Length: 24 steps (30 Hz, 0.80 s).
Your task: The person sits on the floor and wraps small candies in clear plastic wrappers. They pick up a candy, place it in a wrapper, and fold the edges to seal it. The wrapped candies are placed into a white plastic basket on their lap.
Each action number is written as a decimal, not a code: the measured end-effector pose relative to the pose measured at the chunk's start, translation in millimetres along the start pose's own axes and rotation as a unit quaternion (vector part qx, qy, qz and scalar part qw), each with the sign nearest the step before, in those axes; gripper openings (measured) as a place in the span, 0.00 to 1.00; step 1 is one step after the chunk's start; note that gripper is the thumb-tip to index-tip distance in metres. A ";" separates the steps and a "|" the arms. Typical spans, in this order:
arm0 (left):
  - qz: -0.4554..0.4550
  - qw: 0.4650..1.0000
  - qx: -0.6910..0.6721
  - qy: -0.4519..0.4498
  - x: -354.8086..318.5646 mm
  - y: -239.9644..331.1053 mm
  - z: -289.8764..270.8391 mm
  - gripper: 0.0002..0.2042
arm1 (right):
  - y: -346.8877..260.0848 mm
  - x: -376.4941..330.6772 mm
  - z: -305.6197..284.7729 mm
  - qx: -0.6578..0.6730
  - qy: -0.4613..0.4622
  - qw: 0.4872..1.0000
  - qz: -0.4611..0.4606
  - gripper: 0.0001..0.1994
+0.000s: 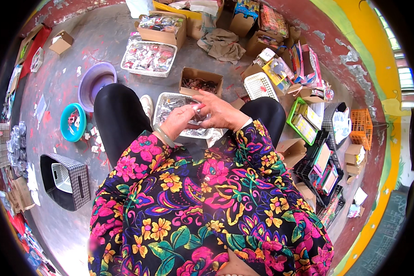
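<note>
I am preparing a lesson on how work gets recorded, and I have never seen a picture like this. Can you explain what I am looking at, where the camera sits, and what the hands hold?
There is no machine here: a person sits on a floor, and a wide fisheye camera worn on the head looks down, so straight edges bend near the rim. The flowered sleeves are the person's own arms. The left hand and right hand meet over a shallow tray of clear packets between the knees, both closed on a small clear packet; what is in it is too small to tell. Around them lie a cardboard box, a white basket, a purple basin and a teal bowl.
</note>
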<state>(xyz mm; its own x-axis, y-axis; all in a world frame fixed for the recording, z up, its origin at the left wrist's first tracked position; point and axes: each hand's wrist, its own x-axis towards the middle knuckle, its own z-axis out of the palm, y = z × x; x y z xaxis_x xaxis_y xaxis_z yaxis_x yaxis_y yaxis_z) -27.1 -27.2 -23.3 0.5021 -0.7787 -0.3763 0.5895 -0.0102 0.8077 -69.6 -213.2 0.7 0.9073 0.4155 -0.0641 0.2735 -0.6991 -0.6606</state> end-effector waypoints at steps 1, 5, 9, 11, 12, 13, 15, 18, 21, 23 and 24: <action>-0.011 1.000 -0.009 0.010 0.5 0.1 0.9 0.20 | -0.6 0.7 1.4 0.007 0.000 1.000 0.002 0.18; -0.019 0.997 -0.065 0.021 2.2 0.7 -3.3 0.19 | -0.8 0.7 -5.2 0.021 0.043 0.999 0.012 0.20; 0.039 0.979 -0.191 0.053 0.8 6.7 -10.1 0.19 | -0.6 -1.1 -18.1 0.180 0.166 0.968 0.057 0.18; 0.028 0.977 -0.208 0.028 -2.3 12.1 -8.7 0.19 | 0.5 -1.3 -21.5 0.156 0.197 0.967 0.042 0.17; 0.022 0.976 -0.216 0.014 -4.0 15.2 -7.5 0.20 | -0.7 -1.1 -23.4 0.143 0.212 0.966 0.035 0.17; 0.015 0.976 -0.217 0.016 -4.7 17.0 -6.4 0.20 | -3.9 -0.8 -24.3 0.137 0.220 0.966 0.021 0.15; 0.001 0.976 -0.216 0.020 -6.0 17.8 -5.7 0.20 | -10.0 0.0 -25.2 0.101 0.212 0.972 -0.013 0.14; 0.004 0.974 -0.225 -0.020 -4.7 17.0 -10.2 0.20 | -11.6 2.5 -20.9 0.042 0.204 0.977 -0.053 0.12; 0.001 0.979 -0.201 -0.023 -4.2 16.5 -6.5 0.20 | -9.9 3.6 -17.4 -0.006 0.209 0.976 -0.065 0.12; 0.007 0.982 -0.186 -0.017 -4.8 15.3 -5.9 0.20 | -8.8 3.9 -15.8 -0.023 0.216 0.974 -0.061 0.12; 0.009 0.984 -0.178 -0.015 -4.8 14.7 -6.0 0.19 | -8.4 4.0 -14.8 -0.026 0.218 0.974 -0.055 0.11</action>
<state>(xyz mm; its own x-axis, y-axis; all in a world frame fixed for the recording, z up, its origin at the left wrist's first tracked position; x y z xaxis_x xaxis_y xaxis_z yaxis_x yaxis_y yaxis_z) -17.1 -19.9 -12.3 0.4995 -0.7946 -0.3451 0.7675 0.2211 0.6018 -63.6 -214.3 17.1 0.9176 0.2110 0.3369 0.3828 -0.6971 -0.6062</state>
